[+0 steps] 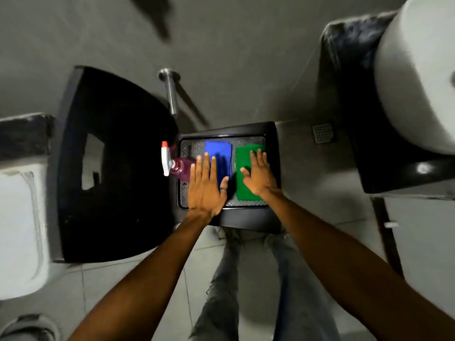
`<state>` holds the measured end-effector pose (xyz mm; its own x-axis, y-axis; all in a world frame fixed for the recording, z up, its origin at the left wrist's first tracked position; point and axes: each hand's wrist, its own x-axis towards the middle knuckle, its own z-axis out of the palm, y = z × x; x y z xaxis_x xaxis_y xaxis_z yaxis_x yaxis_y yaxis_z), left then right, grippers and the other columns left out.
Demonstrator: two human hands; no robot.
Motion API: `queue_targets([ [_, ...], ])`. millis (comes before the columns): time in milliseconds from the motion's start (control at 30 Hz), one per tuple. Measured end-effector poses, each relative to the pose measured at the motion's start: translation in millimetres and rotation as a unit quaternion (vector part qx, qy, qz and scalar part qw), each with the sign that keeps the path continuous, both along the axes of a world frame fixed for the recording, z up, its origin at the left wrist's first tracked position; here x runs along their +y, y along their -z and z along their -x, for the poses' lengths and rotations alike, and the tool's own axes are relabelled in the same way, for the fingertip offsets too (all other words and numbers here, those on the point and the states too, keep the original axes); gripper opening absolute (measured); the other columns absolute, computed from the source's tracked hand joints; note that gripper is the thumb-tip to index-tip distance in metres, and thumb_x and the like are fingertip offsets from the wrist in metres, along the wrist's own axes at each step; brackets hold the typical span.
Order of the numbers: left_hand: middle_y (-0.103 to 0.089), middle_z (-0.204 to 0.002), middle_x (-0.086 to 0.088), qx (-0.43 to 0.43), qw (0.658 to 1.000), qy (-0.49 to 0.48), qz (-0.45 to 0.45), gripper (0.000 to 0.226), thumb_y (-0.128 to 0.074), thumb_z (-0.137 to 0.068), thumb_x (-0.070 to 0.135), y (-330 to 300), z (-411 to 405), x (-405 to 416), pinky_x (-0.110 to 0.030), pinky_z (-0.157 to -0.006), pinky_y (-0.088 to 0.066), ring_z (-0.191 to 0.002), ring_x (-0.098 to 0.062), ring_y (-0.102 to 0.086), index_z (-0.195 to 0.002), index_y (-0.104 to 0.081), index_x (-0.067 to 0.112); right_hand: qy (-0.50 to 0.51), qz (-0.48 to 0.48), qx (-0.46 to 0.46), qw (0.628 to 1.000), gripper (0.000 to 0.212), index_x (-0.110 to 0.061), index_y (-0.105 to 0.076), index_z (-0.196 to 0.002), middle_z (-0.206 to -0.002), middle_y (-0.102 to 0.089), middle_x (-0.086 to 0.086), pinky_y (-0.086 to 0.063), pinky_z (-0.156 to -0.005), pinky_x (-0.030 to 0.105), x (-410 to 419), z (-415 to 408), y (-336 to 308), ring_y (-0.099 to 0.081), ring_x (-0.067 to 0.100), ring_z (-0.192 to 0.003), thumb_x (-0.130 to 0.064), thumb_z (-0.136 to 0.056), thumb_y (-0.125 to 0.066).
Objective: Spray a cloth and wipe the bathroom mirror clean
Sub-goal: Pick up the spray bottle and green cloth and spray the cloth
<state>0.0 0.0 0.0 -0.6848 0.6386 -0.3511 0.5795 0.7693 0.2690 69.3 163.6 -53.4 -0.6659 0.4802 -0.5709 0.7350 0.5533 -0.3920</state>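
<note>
Two bare forearms reach forward from the bottom of the view, above legs in torn grey jeans standing on the tiled floor. Both hands are spread flat with fingers apart, palms down, gripping nothing. The left hand is over the near-left part of a black tray, its fingers covering the near edge of a blue cloth and part of a spray bottle; a ring shows on its thumb. The right hand is over a green cloth at the tray's right side; whether either palm touches the cloth beneath cannot be told. The two cloths lie side by side, apart, on the tray's patterned metal bottom. The bottle, filled with pink liquid and topped by a white trigger with a red tip, lies on its side across the tray's left edge, nozzle pointing outward toward a black toilet lid. The mirror is out of view.
</note>
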Motion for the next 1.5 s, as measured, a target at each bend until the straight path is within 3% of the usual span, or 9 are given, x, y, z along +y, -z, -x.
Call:
queue_targets([
  [433, -0.036, -0.164, -0.019, -0.012, 0.987, -0.097, -0.130, 0.056, -0.046, -0.103, 0.026, 56.0, -13.4, -21.8, -0.046, -0.130, -0.023, -0.158, -0.036, -0.025, -0.152, -0.042, 0.000, -0.041, -0.165, -0.054, 0.984, 0.097, -0.002, -0.003, -0.158, -0.165, 0.001, 0.027, -0.007, -0.126, 0.049, -23.7, -2.0, 93.7, -0.004, 0.040, -0.154, -0.020, -0.086, -0.067],
  [567, -0.053, -0.122, -0.029, 0.012, 0.881, -0.390, -0.268, 0.040, -0.068, -0.086, 0.008, 41.8, -4.2, -36.7, -0.026, -0.110, -0.036, -0.117, -0.040, -0.053, -0.119, -0.055, -0.011, 0.207, 0.042, 0.094, 0.973, 0.077, -0.012, -0.030, -0.155, -0.151, -0.047, 0.019, -0.045, -0.106, 0.036, 7.9, -4.6, 61.3, -0.054, 0.035, -0.129, 0.003, -0.084, -0.055],
  [667, -0.049, -0.131, -0.030, -0.071, 0.800, -0.499, -0.324, 0.062, -0.080, -0.082, 0.014, 40.2, 21.6, -44.4, -0.023, -0.113, -0.043, -0.125, -0.038, -0.055, -0.128, -0.047, -0.012, 0.436, 0.366, 0.177, 0.803, 0.064, -0.008, -0.048, -0.144, -0.101, -0.068, 0.018, -0.058, -0.062, 0.030, 28.4, -4.3, 26.8, -0.067, 0.026, -0.075, 0.012, -0.084, -0.041],
  [800, -0.055, -0.146, -0.001, -0.167, 0.818, -0.422, -0.354, 0.097, -0.084, -0.080, 0.022, 53.2, 76.1, -49.4, -0.031, -0.117, -0.045, -0.135, -0.016, -0.058, -0.158, -0.026, 0.013, 0.460, 0.596, 0.202, 0.627, 0.048, 0.000, -0.067, -0.122, -0.100, -0.075, 0.015, -0.060, -0.081, 0.041, 45.3, -4.6, -5.4, -0.073, 0.028, -0.084, -0.015, -0.076, -0.068],
  [900, -0.054, -0.148, 0.007, -0.202, 0.867, -0.287, -0.353, 0.086, -0.068, -0.087, 0.012, 53.8, 118.4, -45.8, -0.038, -0.113, -0.050, -0.124, 0.004, -0.061, -0.161, -0.025, 0.017, 0.428, 0.616, 0.234, 0.618, 0.047, 0.002, -0.063, -0.121, -0.103, -0.075, 0.013, -0.057, -0.089, 0.041, 46.5, 4.9, -22.1, -0.072, 0.027, -0.089, -0.023, -0.082, -0.061],
  [1100, -0.074, -0.127, -0.013, -0.118, 0.915, -0.218, -0.320, 0.065, -0.048, -0.077, 0.006, -8.6, 130.5, 1.4, -0.049, -0.105, -0.054, -0.116, -0.032, -0.071, -0.141, -0.060, 0.005, 0.407, 0.623, 0.257, 0.617, 0.042, 0.004, -0.064, -0.113, -0.085, -0.077, 0.013, -0.062, -0.072, 0.037, 54.8, 27.7, -89.1, -0.074, 0.027, -0.073, -0.007, -0.073, -0.058],
  [1233, -0.072, -0.119, -0.029, -0.159, 0.861, -0.220, -0.430, 0.060, -0.044, -0.074, -0.001, -103.5, 124.4, 31.3, -0.028, -0.076, -0.057, -0.084, -0.013, -0.069, -0.131, -0.058, -0.013, 0.386, 0.648, 0.311, 0.578, 0.034, -0.003, -0.081, -0.089, -0.087, -0.079, 0.013, -0.063, -0.071, 0.041, 66.7, 36.7, -169.3, -0.077, 0.029, -0.077, -0.009, -0.063, -0.059],
  [1333, -0.065, -0.129, -0.032, -0.224, 0.805, -0.195, -0.514, 0.063, -0.039, -0.075, -0.017, -193.9, 118.2, 54.7, -0.036, -0.069, -0.063, -0.090, -0.034, -0.066, -0.138, -0.047, -0.019, 0.330, 0.636, 0.396, 0.575, 0.044, -0.007, -0.081, -0.096, -0.096, -0.079, 0.012, -0.062, -0.079, 0.043, 78.0, 40.9, -243.6, -0.076, 0.030, -0.087, -0.015, -0.053, -0.072],
  [1500, -0.077, -0.098, -0.008, -0.297, 0.747, -0.109, -0.584, 0.031, -0.057, -0.087, 0.006, -331.8, 107.7, 96.1, -0.040, -0.058, -0.061, -0.072, -0.030, -0.075, -0.107, -0.079, 0.013, 0.242, 0.645, 0.508, 0.517, 0.053, -0.008, -0.076, -0.110, -0.110, -0.077, 0.014, -0.058, -0.092, 0.048, 95.1, 54.2, -356.7, -0.073, 0.032, -0.102, -0.030, -0.063, -0.083],
])
